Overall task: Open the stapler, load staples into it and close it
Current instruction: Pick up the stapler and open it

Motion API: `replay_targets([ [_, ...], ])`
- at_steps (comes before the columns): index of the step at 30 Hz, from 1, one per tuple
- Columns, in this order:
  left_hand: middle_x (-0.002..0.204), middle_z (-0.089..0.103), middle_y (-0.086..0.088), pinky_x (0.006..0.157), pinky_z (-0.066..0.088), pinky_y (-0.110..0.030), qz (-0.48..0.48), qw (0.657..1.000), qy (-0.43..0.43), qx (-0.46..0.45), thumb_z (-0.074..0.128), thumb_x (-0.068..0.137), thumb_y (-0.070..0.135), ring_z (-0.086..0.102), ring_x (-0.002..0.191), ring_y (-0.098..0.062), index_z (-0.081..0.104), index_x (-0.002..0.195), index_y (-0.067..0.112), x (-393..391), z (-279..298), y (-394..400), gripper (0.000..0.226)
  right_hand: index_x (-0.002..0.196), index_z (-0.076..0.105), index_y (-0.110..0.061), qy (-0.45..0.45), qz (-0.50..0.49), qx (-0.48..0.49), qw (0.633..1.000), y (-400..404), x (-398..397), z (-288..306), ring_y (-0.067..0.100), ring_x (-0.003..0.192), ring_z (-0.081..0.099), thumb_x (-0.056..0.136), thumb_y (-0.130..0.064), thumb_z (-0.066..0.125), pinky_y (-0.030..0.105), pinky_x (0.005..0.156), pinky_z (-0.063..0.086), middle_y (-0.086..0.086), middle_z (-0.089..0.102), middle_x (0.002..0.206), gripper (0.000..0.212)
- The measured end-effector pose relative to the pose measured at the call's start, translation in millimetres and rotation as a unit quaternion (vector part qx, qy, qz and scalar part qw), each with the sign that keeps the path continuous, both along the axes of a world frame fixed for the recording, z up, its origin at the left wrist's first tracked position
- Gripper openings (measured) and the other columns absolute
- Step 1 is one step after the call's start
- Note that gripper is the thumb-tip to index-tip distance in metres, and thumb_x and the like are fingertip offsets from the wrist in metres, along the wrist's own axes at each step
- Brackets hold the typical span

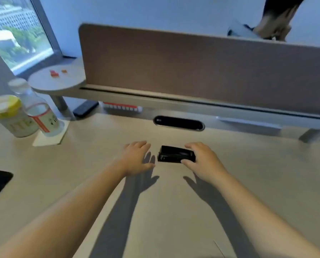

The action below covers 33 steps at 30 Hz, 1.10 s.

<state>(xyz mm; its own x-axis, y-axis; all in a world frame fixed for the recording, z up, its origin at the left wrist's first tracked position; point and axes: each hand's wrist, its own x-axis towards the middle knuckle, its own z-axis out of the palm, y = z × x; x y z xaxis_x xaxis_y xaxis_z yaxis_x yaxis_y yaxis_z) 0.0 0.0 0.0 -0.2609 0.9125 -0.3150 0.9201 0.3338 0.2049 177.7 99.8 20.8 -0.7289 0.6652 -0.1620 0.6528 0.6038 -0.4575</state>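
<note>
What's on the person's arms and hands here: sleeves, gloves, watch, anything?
Nothing visible. The left hand and right hand are bare, with no gloves, rings, watch or bands in view. Both forearms are uncovered to the frame edge; no sleeve shows.

The desk point(174, 211) had a pale wood-look top, smooth and matt, with faint grain. The stapler point(176, 154) looked like black plastic, glossy enough to catch highlights along its top. The partition panel point(192, 71) was covered in brown cloth with a felt-like, matt weave, above a rail point(155, 98) of grey painted metal. The bottle point(38, 108) was clear, shiny plastic with a paper-like label, and the jar point(8, 116) wore a yellow plastic lid.
</note>
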Motion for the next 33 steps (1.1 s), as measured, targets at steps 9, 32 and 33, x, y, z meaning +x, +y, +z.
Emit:
replay_targets([
  [9, 0.146, 0.036, -0.010, 0.110, 0.024, -0.035, 0.031, 0.993, -0.090, 0.072, 0.061, 0.073, 0.047, 0.028, 0.135, -0.026, 0.036, 0.133, 0.014, -20.8, -60.3, 41.6, 0.073, 0.125, 0.043, -0.016, 0.034, -0.046, -0.013, 0.998, 19.7, -48.3, -53.4, 0.028, 0.121, 0.041, 0.077, -0.030, 0.064, 0.038, 0.102, 0.032, 0.008, 0.050, 0.132, 0.053],
  [32, 0.130, 0.054, -0.004, 0.109, 0.025, -0.046, 0.060, 0.965, -0.143, 0.210, 0.066, 0.072, 0.031, 0.038, 0.127, -0.023, 0.062, 0.108, 0.021, -23.2, -95.9, 51.5, 0.038, 0.109, 0.048, -0.008, 0.291, -0.130, -0.097, 0.943, 28.6, -41.4, -48.4, 0.014, 0.093, 0.048, 0.082, -0.006, 0.055, 0.003, 0.071, 0.039, 0.000, 0.051, 0.101, 0.029],
  [33, 0.129, 0.054, -0.005, 0.109, 0.026, -0.046, 0.057, 0.966, -0.142, 0.209, 0.066, 0.072, 0.030, 0.039, 0.127, -0.024, 0.062, 0.109, 0.020, -23.2, -95.5, 51.6, 0.038, 0.111, 0.046, -0.008, 0.301, -0.137, -0.098, 0.938, 29.5, -36.3, -45.5, 0.013, 0.094, 0.049, 0.083, -0.006, 0.054, 0.006, 0.074, 0.040, 0.000, 0.050, 0.102, 0.030],
])
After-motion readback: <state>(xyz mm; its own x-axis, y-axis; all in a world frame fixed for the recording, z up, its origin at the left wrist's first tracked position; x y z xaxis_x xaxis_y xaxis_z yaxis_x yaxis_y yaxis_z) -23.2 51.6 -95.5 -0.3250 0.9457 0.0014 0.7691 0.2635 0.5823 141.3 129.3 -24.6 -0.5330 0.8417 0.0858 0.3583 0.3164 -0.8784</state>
